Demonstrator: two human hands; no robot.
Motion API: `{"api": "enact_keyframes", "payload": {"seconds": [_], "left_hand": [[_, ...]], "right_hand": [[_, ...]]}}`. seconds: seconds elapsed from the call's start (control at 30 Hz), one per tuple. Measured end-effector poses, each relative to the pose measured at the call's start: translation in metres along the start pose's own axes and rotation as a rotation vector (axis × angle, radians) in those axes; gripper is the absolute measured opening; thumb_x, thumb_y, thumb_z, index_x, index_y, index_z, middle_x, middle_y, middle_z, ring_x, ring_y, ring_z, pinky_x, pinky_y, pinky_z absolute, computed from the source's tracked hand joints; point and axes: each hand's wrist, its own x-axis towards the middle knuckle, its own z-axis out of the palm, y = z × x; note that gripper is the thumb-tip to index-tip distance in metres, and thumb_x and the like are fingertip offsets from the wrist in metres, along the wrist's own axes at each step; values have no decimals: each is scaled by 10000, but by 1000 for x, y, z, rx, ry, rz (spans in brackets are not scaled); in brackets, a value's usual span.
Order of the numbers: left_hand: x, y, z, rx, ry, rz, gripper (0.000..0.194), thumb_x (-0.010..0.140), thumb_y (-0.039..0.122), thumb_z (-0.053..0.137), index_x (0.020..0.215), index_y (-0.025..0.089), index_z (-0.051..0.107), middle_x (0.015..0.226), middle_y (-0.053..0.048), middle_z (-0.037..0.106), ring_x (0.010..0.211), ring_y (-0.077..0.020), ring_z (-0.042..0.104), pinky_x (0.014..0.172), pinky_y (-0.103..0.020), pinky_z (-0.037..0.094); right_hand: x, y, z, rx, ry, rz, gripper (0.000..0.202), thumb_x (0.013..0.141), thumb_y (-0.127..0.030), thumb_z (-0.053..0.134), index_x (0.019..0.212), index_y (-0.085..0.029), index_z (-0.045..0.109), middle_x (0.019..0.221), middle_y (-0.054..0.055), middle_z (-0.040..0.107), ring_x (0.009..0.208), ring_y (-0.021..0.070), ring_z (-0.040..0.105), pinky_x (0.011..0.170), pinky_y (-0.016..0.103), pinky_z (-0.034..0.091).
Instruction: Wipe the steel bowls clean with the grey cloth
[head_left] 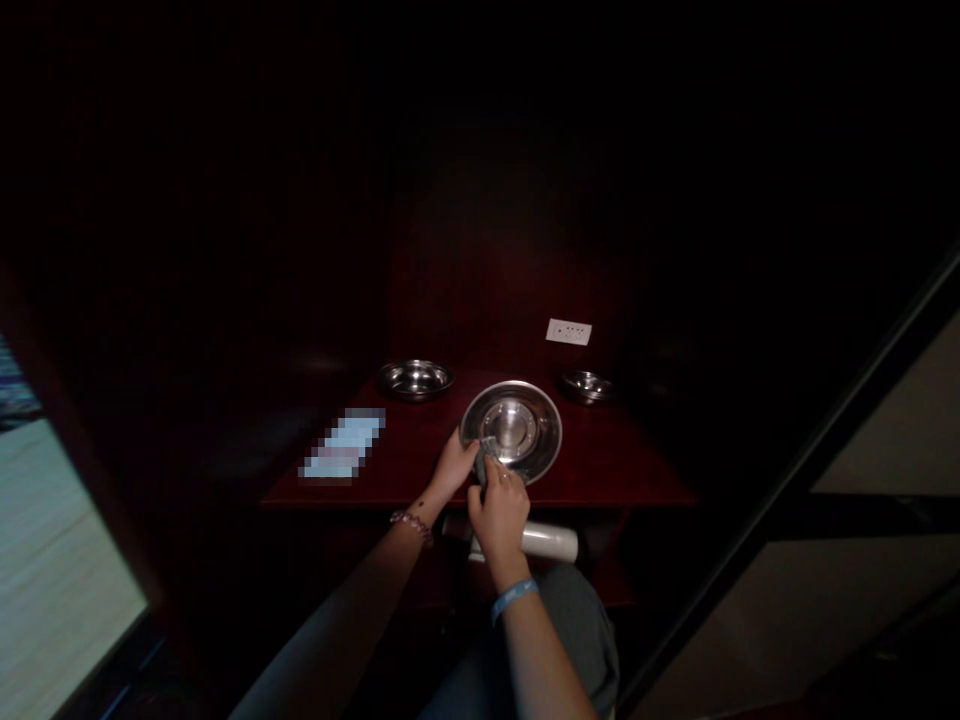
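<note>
A round steel basin (536, 415) is tilted towards me above the front part of the dark red shelf (600, 460). My left hand (454, 462) grips the basin's left rim, its thumb over the edge. Pressed against the basin's lower left inner side, my right hand (501, 508) has its fingers closed on a small grey cloth (484, 462). Part of the cloth is hidden under the fingers.
A steel bowl (415, 380) stands at the back left of the shelf, a smaller one (587, 386) at the back right below a white wall socket (569, 332). A blurred, pale flat item (345, 446) lies left. Below the shelf is a white cylinder (551, 541).
</note>
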Motion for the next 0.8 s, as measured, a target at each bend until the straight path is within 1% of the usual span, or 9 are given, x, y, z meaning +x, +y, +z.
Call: {"api": "enact_keyframes", "payload": {"seconds": [0.17,0.27,0.37,0.43,0.47,0.53,0.57,0.7,0.8], "left_hand": [[3,2,-2,53,-17,-20,292,714,231,613,987,129,635,998,-112,720,947,-237,679,955,-405,495],[4,2,0,67,-25,16,293,729,243,596,996,129,638,1028,-120,715,983,-249,671,974,-419,483],[3,0,2,84,-7,4,304,733,228,583,1016,133,637,1047,-124,713,1011,-259,668,984,-429,479],[3,-1,2,95,6,2,328,739,218,578,1053,139,635,1081,-125,710,1037,-260,664,991,-427,479],[3,-2,1,102,10,5,343,741,210,576,1072,142,632,1102,-126,707,1052,-260,661,998,-426,476],[2,-2,1,117,12,7,361,747,195,566,1098,140,628,1131,-134,703,1070,-263,657,1013,-429,467],[2,-2,1,124,11,3,359,747,185,561,1097,138,630,1128,-137,704,1068,-266,658,1017,-433,464],[1,1,1,143,5,-21,344,738,158,550,1068,135,645,1085,-127,720,1045,-269,669,1024,-442,461],[0,3,2,139,0,-1,372,735,152,554,1096,141,644,1110,-121,716,1063,-262,666,1029,-432,460]], "right_hand": [[5,-2,-16,46,-91,103,416,849,-221,538,1251,-224,644,1111,84,736,987,241,677,885,339,511],[9,4,-27,200,-93,191,349,834,-248,554,1149,-254,706,1017,57,763,943,227,696,884,327,513],[19,16,-38,553,44,281,331,847,-269,505,1083,-210,730,1022,58,766,955,220,699,893,322,522],[28,25,-46,742,217,307,379,868,-276,452,1126,-159,703,1110,85,743,1024,224,682,932,340,515],[33,28,-50,771,305,303,405,877,-280,436,1175,-145,675,1170,98,719,1075,229,663,967,358,501],[43,32,-56,724,430,248,455,891,-274,420,1290,-148,596,1303,114,647,1195,233,602,1047,396,452],[48,33,-58,667,455,198,475,893,-260,416,1334,-157,559,1359,115,606,1252,230,560,1085,411,420],[60,32,-52,430,387,6,493,881,-175,404,1352,-181,549,1437,98,533,1364,211,445,1167,433,328],[60,34,-37,364,328,-12,501,875,-139,396,1347,-176,561,1415,93,560,1359,205,457,1168,420,335]]}}
